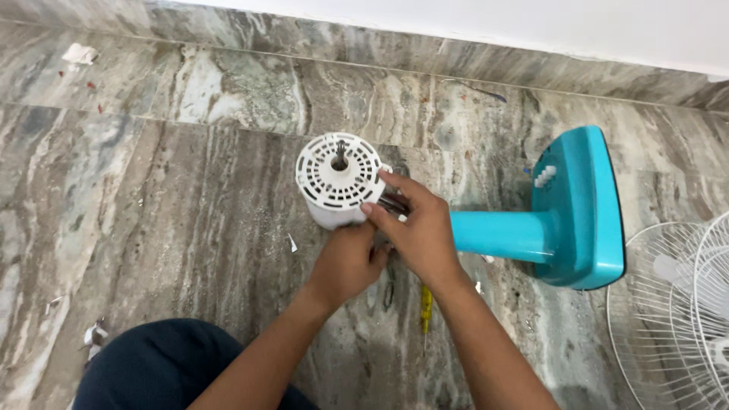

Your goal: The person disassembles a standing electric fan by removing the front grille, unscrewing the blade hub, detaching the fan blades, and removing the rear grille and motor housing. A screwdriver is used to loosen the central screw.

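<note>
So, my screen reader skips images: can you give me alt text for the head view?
Seen from above, a person's left hand and right hand grip the white vented motor housing of a turquoise fan stand lying on a marble floor. A yellow-handled screwdriver lies below the hands, and white wire fan grilles lie at right.

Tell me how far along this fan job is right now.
Done: the white wire grilles lie off to the side, leaving the shaft bare. In hand: both hands, left hand and right hand, grip the white motor housing. Left: the housing remains on the teal stand.
</note>
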